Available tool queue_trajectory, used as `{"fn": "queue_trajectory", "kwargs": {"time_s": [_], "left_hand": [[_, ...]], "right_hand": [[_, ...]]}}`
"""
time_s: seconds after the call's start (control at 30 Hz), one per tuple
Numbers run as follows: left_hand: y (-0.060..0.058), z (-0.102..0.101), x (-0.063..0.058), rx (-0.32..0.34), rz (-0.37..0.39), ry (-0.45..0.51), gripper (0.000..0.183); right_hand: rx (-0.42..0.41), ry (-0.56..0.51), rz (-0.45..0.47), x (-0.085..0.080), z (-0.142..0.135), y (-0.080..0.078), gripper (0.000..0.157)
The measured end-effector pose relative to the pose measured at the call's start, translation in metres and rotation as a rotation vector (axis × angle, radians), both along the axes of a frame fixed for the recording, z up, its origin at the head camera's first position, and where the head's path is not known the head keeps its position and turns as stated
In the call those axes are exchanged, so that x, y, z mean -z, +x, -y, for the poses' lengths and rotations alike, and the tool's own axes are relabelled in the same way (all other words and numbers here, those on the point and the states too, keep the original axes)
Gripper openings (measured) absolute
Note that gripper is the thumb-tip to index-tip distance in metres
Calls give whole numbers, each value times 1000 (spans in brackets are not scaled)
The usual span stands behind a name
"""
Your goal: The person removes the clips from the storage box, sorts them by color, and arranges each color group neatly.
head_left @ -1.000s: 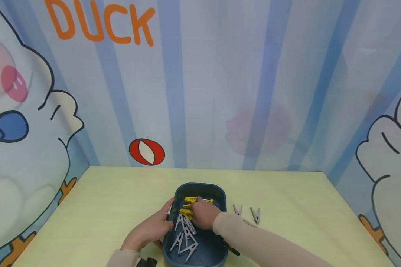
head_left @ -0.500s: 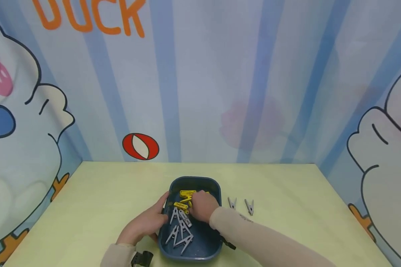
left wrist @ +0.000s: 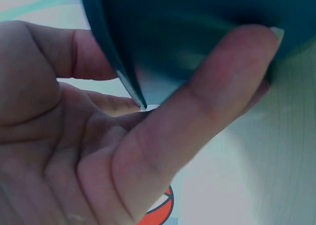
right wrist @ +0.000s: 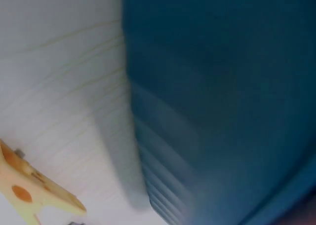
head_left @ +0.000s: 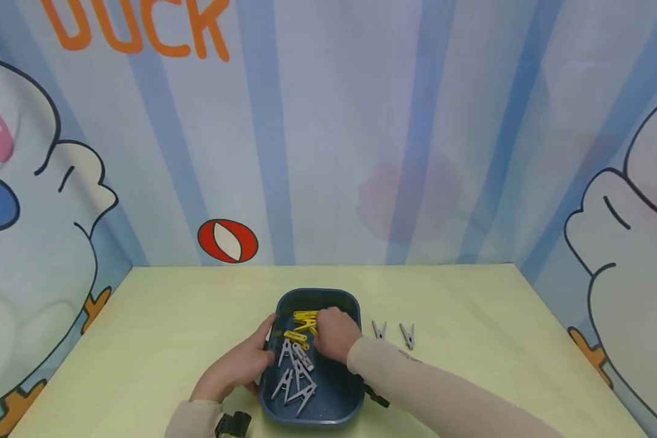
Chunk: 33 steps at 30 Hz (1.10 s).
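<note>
A dark blue plastic box (head_left: 336,398) stands on the table. My left hand (head_left: 238,368) grips its left rim, thumb on one side of the wall and fingers on the other, as the left wrist view also shows. My right hand (head_left: 336,334) reaches into the box's far half beside several yellow clothespins (head_left: 295,336). Its fingers point down with the tips hidden, so what they hold cannot be seen. Several grey clothespins (head_left: 301,371) lie in the box's nearer left part. The right wrist view shows mostly the box's outer wall (right wrist: 212,87).
Two grey clothespins (head_left: 407,336) lie on the pale yellow table (head_left: 460,298) right of the box. A yellowish clothespin (right wrist: 34,185) appears beside the box in the right wrist view. A striped cartoon backdrop (head_left: 328,134) closes off the table's back and sides.
My right hand has shifted among the yellow clothespins and now sits slightly further right. Some yellow clothespins lie differently. My left hand keeps its hold on the box; the head view has tilted slightly.
</note>
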<state>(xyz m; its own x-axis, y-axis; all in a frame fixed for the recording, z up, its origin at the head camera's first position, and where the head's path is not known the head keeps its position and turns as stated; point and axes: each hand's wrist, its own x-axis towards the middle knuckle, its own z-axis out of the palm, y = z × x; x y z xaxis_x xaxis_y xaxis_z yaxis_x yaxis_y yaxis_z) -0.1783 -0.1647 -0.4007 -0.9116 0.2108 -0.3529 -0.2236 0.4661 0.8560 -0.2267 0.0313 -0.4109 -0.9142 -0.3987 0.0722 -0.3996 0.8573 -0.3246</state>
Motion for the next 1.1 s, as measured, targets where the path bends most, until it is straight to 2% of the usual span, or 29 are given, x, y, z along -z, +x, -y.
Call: {"fn": "queue_trajectory", "kwargs": {"time_s": [0.2,0.4,0.5,0.67,0.83,1.1], "left_hand": [[0,-1,1,3,29,0,80],[-1,-3,2,-6,41,-23,79],[-2,-3,1,-9,37,-33,79],[-3,-1,-1,-8,24,-35,79],[-4,0,-4,-7,11,-26,79],[-2,-3,-3,-15,31,-34,78]], "right_hand": [[-23,-50,4,-14,-9,7,16],[-5,-92,-3,-27,-20,13,36],[8,-108,-3,-35,-25,13,41],[36,-116,0,-46,-35,13,32],[99,-108,-14,-54,-49,14,26],[189,-149,41,-48,-77,23,31]]}}
